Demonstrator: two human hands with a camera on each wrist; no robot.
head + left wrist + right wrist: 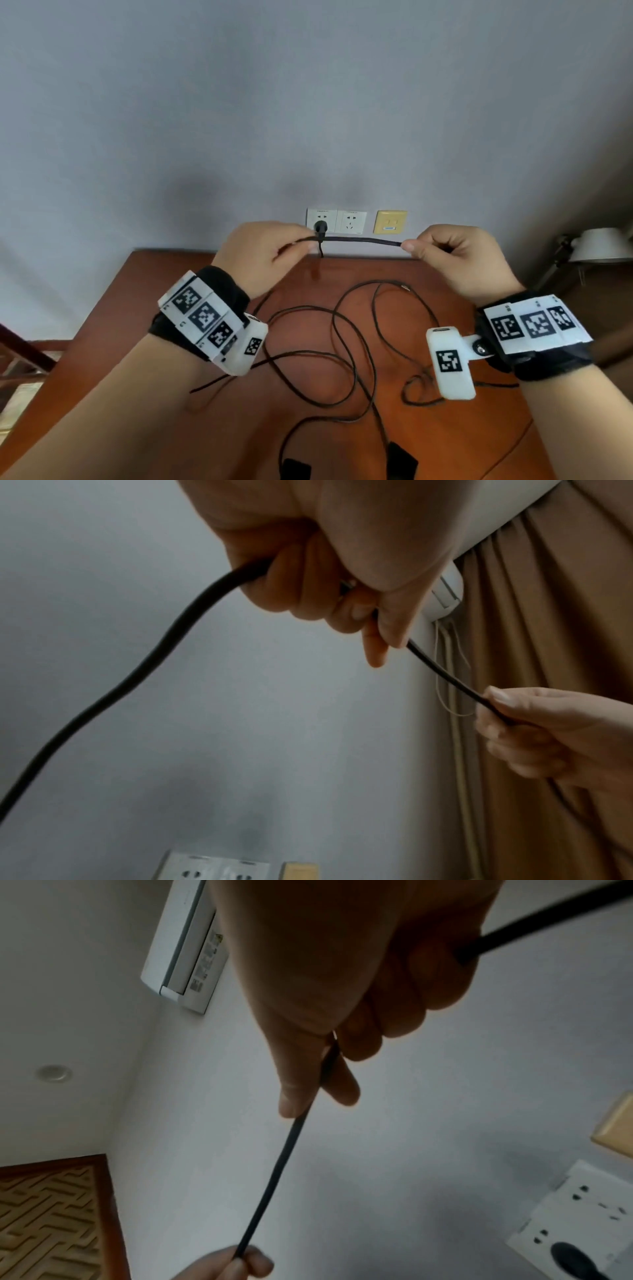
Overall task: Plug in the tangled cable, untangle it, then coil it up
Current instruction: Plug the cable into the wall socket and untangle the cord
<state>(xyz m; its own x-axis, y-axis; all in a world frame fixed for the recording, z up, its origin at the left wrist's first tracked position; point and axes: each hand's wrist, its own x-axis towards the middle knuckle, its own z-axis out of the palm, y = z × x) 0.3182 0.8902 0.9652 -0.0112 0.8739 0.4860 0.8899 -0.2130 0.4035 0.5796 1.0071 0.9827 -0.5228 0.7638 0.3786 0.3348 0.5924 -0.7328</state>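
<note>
A reddish-brown wooden tabletop (191,370) butts against a pale grey wall (308,102), its far edge running under a row of plates at 12 o'clock: two white wall sockets (336,221) and, just to their right, a yellow faceplate (391,222). A black plug (320,227) sits in the leftmost socket.

The black cable (359,240) is stretched taut and level between both hands, in front of the sockets and above the tabletop. The left hand (263,255) pinches it with thumb and fingers curled round it at 11 o'clock; the right hand (459,253) pinches the other end of the straight span at 1 o'clock, fingers curled. The rest of the cable lies in loose crossing loops on the tabletop from the centre toward 6 o'clock, passing under both wrists.

At 3 o'clock a white desk lamp (596,246) stands off the tabletop's right edge. The left edge of the tabletop slants away toward 8 o'clock, with dark wooden rails (20,346) beyond it. In the left wrist view a tan curtain (548,615) hangs to the right of the wall; in the right wrist view a white air conditioner (181,947) is mounted high on the wall.
</note>
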